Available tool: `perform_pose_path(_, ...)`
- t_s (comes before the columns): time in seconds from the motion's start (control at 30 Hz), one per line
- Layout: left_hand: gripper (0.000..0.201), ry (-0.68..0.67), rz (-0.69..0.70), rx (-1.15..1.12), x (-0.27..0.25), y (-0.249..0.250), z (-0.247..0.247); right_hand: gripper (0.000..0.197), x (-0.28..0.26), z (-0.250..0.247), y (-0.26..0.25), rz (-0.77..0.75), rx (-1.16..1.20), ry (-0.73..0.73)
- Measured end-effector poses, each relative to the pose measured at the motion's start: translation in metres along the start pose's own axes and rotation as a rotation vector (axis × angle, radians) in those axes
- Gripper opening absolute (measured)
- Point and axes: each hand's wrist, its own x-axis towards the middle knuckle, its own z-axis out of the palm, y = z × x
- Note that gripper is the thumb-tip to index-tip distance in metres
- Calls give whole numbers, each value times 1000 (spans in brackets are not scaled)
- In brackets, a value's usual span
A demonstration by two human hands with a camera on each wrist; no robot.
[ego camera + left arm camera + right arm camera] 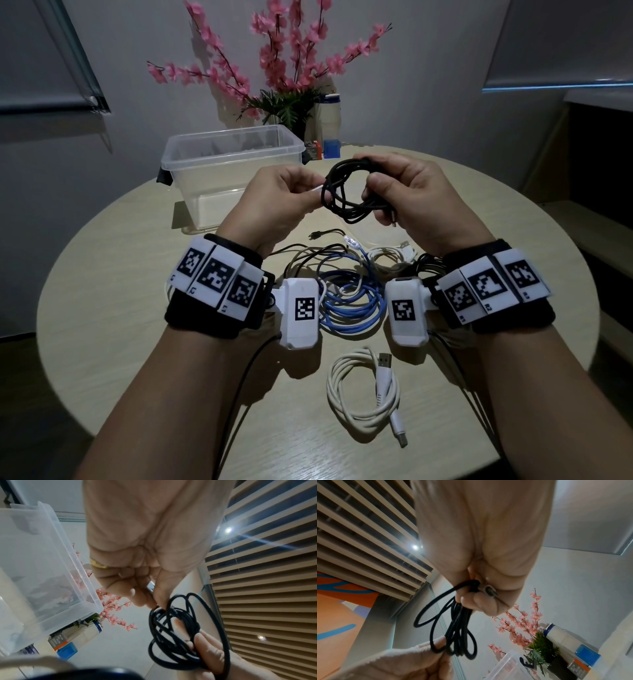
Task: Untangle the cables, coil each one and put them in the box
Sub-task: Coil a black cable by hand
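A black cable [342, 195], wound into a loose coil, hangs in the air between both hands above the table's middle. My left hand [317, 193] pinches its left side, with a silver plug [150, 587] by the thumb. My right hand [375, 192] grips the coil's right side, and the other metal plug [490, 591] sticks out of that fist. The clear plastic box [236, 149] stands open behind the left hand, with nothing seen in it. A coiled white USB cable [363, 387] lies near the front edge.
Under my wrists lies a tangle: a blue cable [352, 301], a cream cable [394, 257] and thin black leads [308, 248]. Behind the box stand a vase of pink flowers [284, 68], a bottle [330, 114] and small boxes [330, 149]. The round table [120, 274] drops away on all sides.
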Motion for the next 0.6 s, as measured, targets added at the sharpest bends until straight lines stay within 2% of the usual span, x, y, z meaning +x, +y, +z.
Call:
perform_pose_path(0.23,17,141,73,82,3,0,-2,34,0,2,-2,-23,-80,7)
perform_pose_path(0.37,16,-51,61,117,-2,3,-1,32,0,3,-3,-26,-51,50)
perform_pose_path(0.47,17,-170,-51,-22,-4,6,-1,30,0,2,-2,-22,-55,59)
perform_pose_path(0.57,9,-249,-179,-204,-6,10,2,29,2,0,1,-35,-67,75)
perform_pose_path(0.6,23,-266,-198,-194,-6,10,4,28,3,0,1,-44,-69,75)
